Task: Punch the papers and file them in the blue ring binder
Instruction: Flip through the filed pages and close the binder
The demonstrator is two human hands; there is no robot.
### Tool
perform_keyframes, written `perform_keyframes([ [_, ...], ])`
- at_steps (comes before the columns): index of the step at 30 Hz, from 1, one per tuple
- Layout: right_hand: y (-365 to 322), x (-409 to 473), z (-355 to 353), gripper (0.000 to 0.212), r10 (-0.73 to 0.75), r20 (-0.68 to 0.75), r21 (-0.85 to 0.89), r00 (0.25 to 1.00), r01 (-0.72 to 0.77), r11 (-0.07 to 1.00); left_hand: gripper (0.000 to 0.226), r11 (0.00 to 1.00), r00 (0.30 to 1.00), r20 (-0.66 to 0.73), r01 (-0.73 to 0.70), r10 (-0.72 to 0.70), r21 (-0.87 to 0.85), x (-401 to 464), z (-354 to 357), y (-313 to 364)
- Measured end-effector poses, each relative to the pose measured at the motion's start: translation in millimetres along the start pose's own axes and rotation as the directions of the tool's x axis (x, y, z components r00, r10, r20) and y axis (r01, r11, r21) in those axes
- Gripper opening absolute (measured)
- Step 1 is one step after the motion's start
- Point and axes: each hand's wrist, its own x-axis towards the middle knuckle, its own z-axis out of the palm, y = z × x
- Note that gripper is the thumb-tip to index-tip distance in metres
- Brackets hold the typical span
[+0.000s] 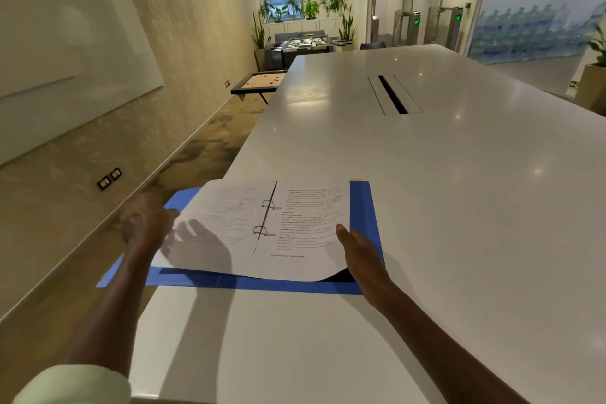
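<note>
The blue ring binder (364,207) lies open at the left edge of the white table, its left cover hanging past the edge. Printed papers (305,233) sit on its two metal rings (269,205), spread to both sides. My left hand (144,223) is blurred at the left side of the left page, fingers apart; whether it touches the page is unclear. My right hand (357,252) lies flat along the right page's lower right corner, which curls up from the cover. No hole punch is in view.
The long white table (426,174) stretches ahead, with a cable slot (392,95) in its middle. To the left are the floor, a wall with sockets and a whiteboard. A small game table (259,82) stands beyond the table's far left corner.
</note>
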Motion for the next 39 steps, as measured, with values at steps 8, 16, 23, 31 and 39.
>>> perform_keyframes([
  [8, 4, -1, 0, 0.035, -0.030, 0.034, 0.179, 0.999, 0.023, 0.984, 0.020, 0.893, 0.943, 0.122, -0.245, 0.310, -0.378, -120, 14, 114],
  [16, 4, -2, 8, 0.044, -0.149, 0.107, -0.046, 0.983, 0.154, 0.987, 0.033, 0.730, 0.765, 0.515, 0.087, 0.387, -0.678, -190, 36, 175],
  [23, 10, -1, 11, 0.043, -0.135, 0.120, -0.180, 0.984, 0.155, 0.971, 0.022, 0.729, 0.780, 0.527, 0.137, 0.338, -0.670, -182, 39, 171],
  [31, 18, 2, 14, 0.049, -0.121, 0.122, -0.134, 0.985, 0.137, 0.981, 0.031, 0.744, 0.832, 0.497, 0.165, 0.247, -0.647, -174, 54, 159],
  [39, 9, -1, 9, 0.042, -0.093, 0.081, 0.066, 0.992, 0.088, 0.994, 0.026, 0.698, 0.852, 0.435, 0.121, 0.292, -0.705, -181, 51, 158],
])
